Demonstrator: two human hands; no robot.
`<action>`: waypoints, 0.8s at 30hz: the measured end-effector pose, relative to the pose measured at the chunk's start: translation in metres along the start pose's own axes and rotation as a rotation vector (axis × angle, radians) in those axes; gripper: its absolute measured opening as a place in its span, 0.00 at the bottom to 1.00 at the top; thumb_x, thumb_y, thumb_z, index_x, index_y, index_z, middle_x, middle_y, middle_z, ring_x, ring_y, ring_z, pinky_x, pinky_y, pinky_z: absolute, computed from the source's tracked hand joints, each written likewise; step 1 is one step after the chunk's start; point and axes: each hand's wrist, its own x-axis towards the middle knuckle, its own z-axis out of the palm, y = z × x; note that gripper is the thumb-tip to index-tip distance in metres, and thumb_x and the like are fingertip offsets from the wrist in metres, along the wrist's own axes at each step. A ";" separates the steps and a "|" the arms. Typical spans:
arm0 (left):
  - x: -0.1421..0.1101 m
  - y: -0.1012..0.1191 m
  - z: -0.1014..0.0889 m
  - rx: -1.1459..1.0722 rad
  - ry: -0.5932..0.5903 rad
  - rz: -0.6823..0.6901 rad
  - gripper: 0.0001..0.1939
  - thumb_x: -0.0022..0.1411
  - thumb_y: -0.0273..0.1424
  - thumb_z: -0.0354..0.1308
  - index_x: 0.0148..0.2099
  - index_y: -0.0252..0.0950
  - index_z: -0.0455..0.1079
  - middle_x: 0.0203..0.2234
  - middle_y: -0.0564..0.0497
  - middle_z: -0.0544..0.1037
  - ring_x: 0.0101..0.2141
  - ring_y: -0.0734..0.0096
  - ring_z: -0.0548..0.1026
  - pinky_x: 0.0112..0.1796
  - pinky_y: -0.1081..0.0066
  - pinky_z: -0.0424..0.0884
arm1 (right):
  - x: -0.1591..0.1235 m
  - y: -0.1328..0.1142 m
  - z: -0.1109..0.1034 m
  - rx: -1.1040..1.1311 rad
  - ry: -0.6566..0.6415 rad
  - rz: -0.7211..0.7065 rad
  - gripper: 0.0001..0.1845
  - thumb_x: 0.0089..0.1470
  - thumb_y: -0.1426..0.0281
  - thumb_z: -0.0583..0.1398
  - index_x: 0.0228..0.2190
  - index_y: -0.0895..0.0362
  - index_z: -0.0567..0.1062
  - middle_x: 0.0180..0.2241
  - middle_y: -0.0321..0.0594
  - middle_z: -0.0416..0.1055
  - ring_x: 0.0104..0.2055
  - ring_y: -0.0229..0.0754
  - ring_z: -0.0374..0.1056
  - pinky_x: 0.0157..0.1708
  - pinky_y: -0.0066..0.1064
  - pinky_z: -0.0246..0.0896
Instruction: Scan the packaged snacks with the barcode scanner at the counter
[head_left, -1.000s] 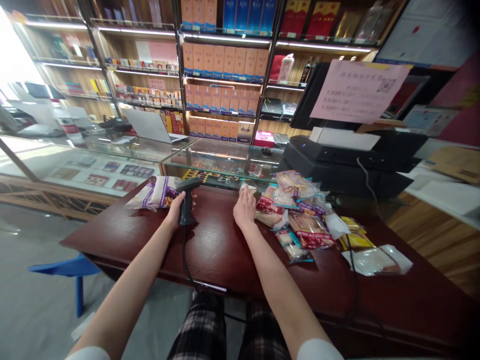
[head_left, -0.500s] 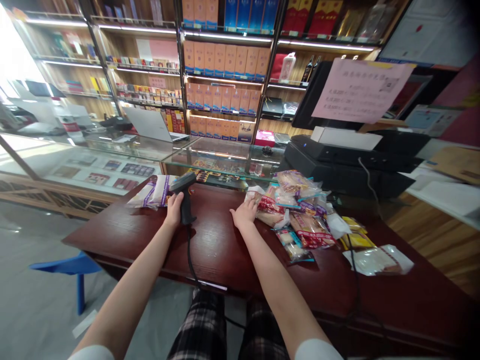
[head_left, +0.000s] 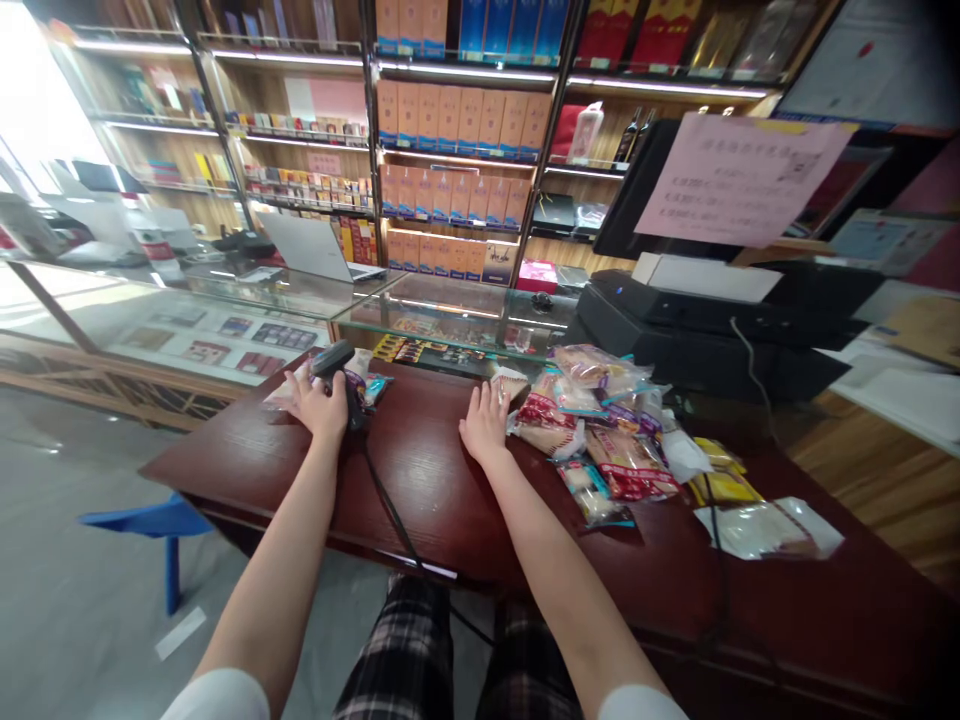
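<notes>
My left hand (head_left: pixel 319 405) grips a black corded barcode scanner (head_left: pixel 332 360), its head tipped over a purple-and-white snack packet (head_left: pixel 367 390) that the hand partly hides. My right hand (head_left: pixel 485 425) rests flat on the dark red wooden table (head_left: pixel 427 480), fingers apart, holding nothing. Just beyond its fingertips lies a small white packet (head_left: pixel 510 382), at the edge of a heap of wrapped snack packets (head_left: pixel 600 430). The scanner's black cable (head_left: pixel 386 500) runs across the table toward me.
A glass display counter (head_left: pixel 450 305) stands behind the table, with a laptop (head_left: pixel 307 245) on it. To the right are a black till printer (head_left: pixel 705 330) and a pink notice (head_left: pixel 742 180). Shelves of boxes rise behind. A blue stool (head_left: pixel 161 520) stands at left.
My left hand has moved left with the scanner, tipping it over the purple packet. My right hand has drawn slightly back from the snack packets.
</notes>
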 end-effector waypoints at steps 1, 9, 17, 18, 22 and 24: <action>0.002 -0.002 -0.002 0.026 0.017 -0.007 0.24 0.68 0.43 0.47 0.50 0.35 0.79 0.69 0.41 0.60 0.71 0.45 0.44 0.66 0.43 0.24 | -0.001 -0.001 -0.001 -0.004 -0.012 -0.008 0.40 0.57 0.70 0.59 0.66 0.74 0.57 0.71 0.65 0.47 0.74 0.63 0.39 0.70 0.57 0.20; 0.014 -0.016 0.001 0.055 -0.201 -0.210 0.33 0.67 0.48 0.43 0.57 0.31 0.76 0.70 0.39 0.58 0.71 0.34 0.40 0.64 0.35 0.42 | -0.001 0.001 -0.001 0.000 -0.025 -0.010 0.37 0.59 0.70 0.58 0.66 0.70 0.60 0.69 0.64 0.54 0.73 0.63 0.43 0.69 0.59 0.22; 0.012 -0.023 0.011 -0.082 -0.329 -0.076 0.29 0.68 0.46 0.46 0.54 0.31 0.77 0.64 0.40 0.69 0.71 0.39 0.42 0.67 0.50 0.46 | 0.000 -0.003 0.003 0.028 0.035 -0.062 0.35 0.57 0.73 0.57 0.64 0.69 0.61 0.66 0.63 0.58 0.71 0.63 0.49 0.69 0.60 0.24; 0.011 -0.023 0.013 -0.106 -0.343 -0.075 0.28 0.68 0.46 0.47 0.52 0.32 0.78 0.64 0.41 0.69 0.71 0.40 0.42 0.67 0.50 0.47 | 0.000 -0.003 0.003 0.033 0.052 -0.077 0.34 0.58 0.73 0.57 0.64 0.69 0.62 0.66 0.63 0.59 0.71 0.63 0.49 0.69 0.60 0.24; 0.006 -0.021 0.023 -0.220 -0.436 -0.058 0.23 0.67 0.46 0.49 0.48 0.37 0.79 0.63 0.43 0.70 0.72 0.43 0.43 0.66 0.49 0.50 | 0.000 -0.006 0.005 0.049 0.115 -0.137 0.32 0.58 0.72 0.56 0.63 0.69 0.63 0.64 0.61 0.63 0.70 0.61 0.52 0.70 0.59 0.23; 0.004 -0.021 0.028 -0.298 -0.476 -0.042 0.22 0.66 0.45 0.52 0.50 0.37 0.78 0.62 0.42 0.71 0.71 0.44 0.45 0.66 0.50 0.49 | 0.000 -0.007 0.005 0.066 0.141 -0.158 0.31 0.58 0.73 0.56 0.62 0.68 0.64 0.63 0.60 0.65 0.69 0.60 0.54 0.70 0.59 0.24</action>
